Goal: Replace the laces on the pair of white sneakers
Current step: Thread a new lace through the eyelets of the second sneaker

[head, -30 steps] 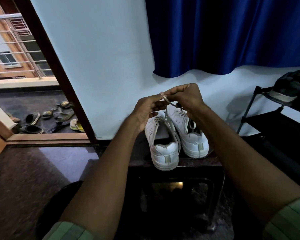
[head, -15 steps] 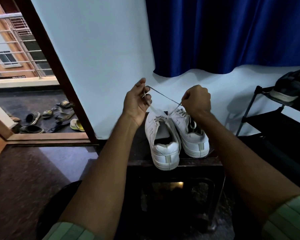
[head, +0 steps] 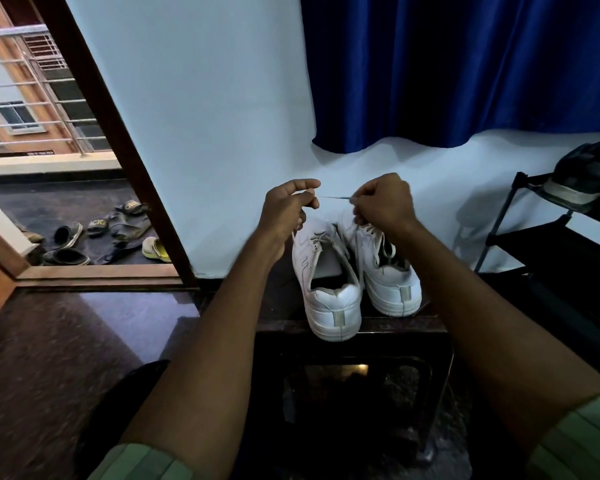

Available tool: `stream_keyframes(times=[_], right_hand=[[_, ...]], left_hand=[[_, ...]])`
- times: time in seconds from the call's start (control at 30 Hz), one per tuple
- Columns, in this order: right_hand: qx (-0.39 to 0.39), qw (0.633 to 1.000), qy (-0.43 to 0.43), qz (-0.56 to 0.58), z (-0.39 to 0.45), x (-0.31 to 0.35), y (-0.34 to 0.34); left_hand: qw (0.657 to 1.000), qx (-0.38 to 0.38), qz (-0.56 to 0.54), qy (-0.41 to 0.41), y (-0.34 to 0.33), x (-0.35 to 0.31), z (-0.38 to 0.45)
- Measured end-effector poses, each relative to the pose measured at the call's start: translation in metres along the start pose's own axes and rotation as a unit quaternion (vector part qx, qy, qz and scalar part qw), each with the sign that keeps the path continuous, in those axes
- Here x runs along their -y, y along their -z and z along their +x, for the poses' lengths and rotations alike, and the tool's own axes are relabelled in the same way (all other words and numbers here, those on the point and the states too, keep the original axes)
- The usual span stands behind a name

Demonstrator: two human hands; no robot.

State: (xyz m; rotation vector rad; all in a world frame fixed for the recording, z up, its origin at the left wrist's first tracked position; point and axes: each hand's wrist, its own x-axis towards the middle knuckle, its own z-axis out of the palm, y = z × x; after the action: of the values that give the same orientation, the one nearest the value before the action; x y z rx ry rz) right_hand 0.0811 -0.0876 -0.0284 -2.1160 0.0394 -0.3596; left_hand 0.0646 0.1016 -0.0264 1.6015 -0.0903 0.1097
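Nearest, at six o'clock, two forearms in green cuffs reach forward over a dark stool (head: 388, 329) whose front edge runs just under the heels of the pair of white sneakers (head: 355, 271). The left sneaker's heel hangs slightly past that edge; the right one sits a little further back, and the two touch side by side. To the nine o'clock side the polished floor (head: 84, 341) lies open as far as the wooden door frame (head: 118, 140), beyond which sandals (head: 104, 233) are scattered on the balcony. At three o'clock a black shoe rack (head: 534, 244) stands close beside the stool, narrowing the room on that side. Above the toes of the sneakers, at twelve o'clock, the left hand (head: 286, 211) has its fingers curled and its thumb and forefinger pinching one part of a thin lace (head: 333, 198); the right hand (head: 383, 200) is closed into a fist round the other part. The lace runs taut between them. Behind stand the pale wall (head: 222, 116) and a blue curtain (head: 465, 64).
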Motion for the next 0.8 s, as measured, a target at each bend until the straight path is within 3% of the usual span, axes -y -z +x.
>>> stream_keyframes(times=[0.07,0.13,0.23,0.3,0.33,0.43,0.53,0.7,0.8], right_hand=[[-0.060,0.991,0.006,-0.117,0.003,-0.006,0.006],[-0.057,0.986,0.024,-0.157,0.001,-0.006,0.009],[0.105,0.991,0.079,-0.030,-0.008,0.006,0.006],[0.217,0.968,0.080,0.096,-0.014,0.015,0.001],[0.234,0.962,0.074,0.118,-0.014,0.017,-0.001],[0.171,0.979,0.031,0.109,-0.010,0.011,-0.003],[0.098,0.995,0.023,0.020,-0.007,0.001,0.004],[0.212,0.974,0.071,0.046,-0.016,0.010,0.001],[0.186,0.979,0.079,0.038,-0.018,0.014,-0.007]], left_hand=[[1.000,-0.011,-0.013,0.001,0.003,0.000,0.002],[1.000,-0.014,-0.009,0.002,0.004,0.001,0.004],[0.997,0.002,0.077,-0.009,-0.002,0.005,0.004],[0.992,0.009,0.122,-0.017,-0.008,0.006,0.001],[0.991,0.007,0.132,-0.019,-0.010,0.006,0.001],[0.985,-0.003,0.172,-0.025,-0.004,0.008,0.003],[0.966,0.012,0.254,-0.043,0.008,0.014,0.006],[0.947,0.019,0.297,-0.119,0.006,0.017,0.000],[0.943,0.025,0.310,-0.121,0.005,0.014,-0.001]])
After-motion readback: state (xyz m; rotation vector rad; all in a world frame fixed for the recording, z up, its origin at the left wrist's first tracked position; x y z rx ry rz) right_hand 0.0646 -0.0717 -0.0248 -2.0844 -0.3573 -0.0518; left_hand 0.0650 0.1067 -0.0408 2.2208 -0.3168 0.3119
